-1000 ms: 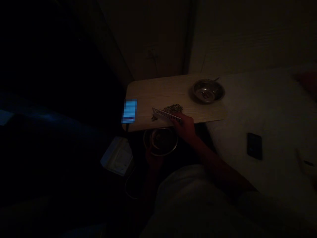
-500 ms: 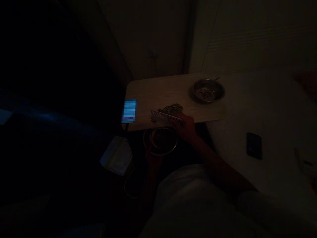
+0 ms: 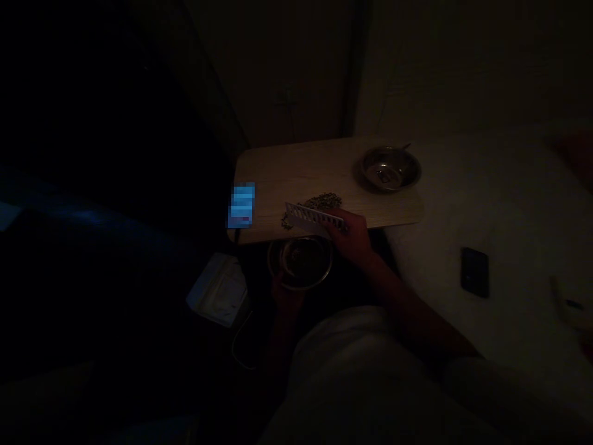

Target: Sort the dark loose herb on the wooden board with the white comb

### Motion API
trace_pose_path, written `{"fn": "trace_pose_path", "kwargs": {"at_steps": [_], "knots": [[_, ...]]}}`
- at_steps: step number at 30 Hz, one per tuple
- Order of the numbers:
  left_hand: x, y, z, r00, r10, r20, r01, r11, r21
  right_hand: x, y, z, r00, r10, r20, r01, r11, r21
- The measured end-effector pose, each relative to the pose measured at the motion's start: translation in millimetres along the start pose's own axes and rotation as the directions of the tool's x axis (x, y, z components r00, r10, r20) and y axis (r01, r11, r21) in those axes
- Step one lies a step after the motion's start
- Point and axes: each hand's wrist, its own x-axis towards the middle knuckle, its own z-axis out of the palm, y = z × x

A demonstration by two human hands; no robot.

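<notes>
The scene is very dark. My right hand [image 3: 354, 238] grips one end of a flat pale strip [image 3: 306, 216] with a row of dark slots along it; its exact kind is unclear. The strip lies low over the front part of the wooden table [image 3: 282, 170], against a heap of small dark grains [image 3: 327, 201]. A few grains lie apart at the strip's left end. Below the table's front edge, my left hand [image 3: 287, 293] holds a round metal bowl [image 3: 319, 281] by its near left rim. The bowl's contents are too dark to make out.
A second metal bowl [image 3: 412, 176], with a thin handle at its rim, stands at the table's back right. A lit, blurred screen [image 3: 241, 206] is at the left edge. A dark phone [image 3: 475, 272] lies on the pale surface at right. A whitish box [image 3: 220, 290] sits lower left.
My right hand has shifted the slotted strip slightly toward the table's front edge and tilted it. Some grains now lie farther left and nearer the edge. My left hand and bowl stay nearly still.
</notes>
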Motion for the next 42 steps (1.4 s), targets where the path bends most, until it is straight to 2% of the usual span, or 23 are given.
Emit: {"fn": "trace_pose_path", "kwargs": {"at_steps": [6, 11, 21, 31, 37, 42], "knots": [[-0.6, 0.9, -2.1, 1.000, -0.021, 0.016, 0.021, 0.999, 0.029, 1.1, -3.6, -3.5, 0.999, -0.021, 0.035, 0.021, 1.000, 0.003], [-1.8, -0.8, -0.7, 1.000, 0.017, 0.015, -0.018, 1.000, 0.025, 1.8, -6.0, -4.8, 0.999, -0.026, 0.046, 0.026, 1.000, 0.011], [0.6, -0.6, -2.0, 1.000, 0.018, 0.012, -0.018, 0.999, 0.032, 3.0, -9.2, -6.9, 0.996, -0.046, 0.074, 0.046, 0.999, 0.007], [-3.4, -0.9, 2.7, 0.999, -0.020, 0.043, 0.020, 1.000, -0.005, 2.9, -7.6, -8.7, 0.999, -0.028, 0.036, 0.027, 0.999, 0.023], [-2.9, 0.0, 5.3, 0.999, -0.030, 0.017, 0.031, 0.999, -0.038, 2.8, -9.1, -9.9, 0.996, -0.029, 0.079, 0.027, 0.999, 0.029], [-4.1, 0.2, 7.4, 1.000, -0.020, -0.023, 0.019, 1.000, -0.025, 2.5, -8.7, -10.2, 0.997, -0.036, 0.066, 0.035, 0.999, 0.020]]}}
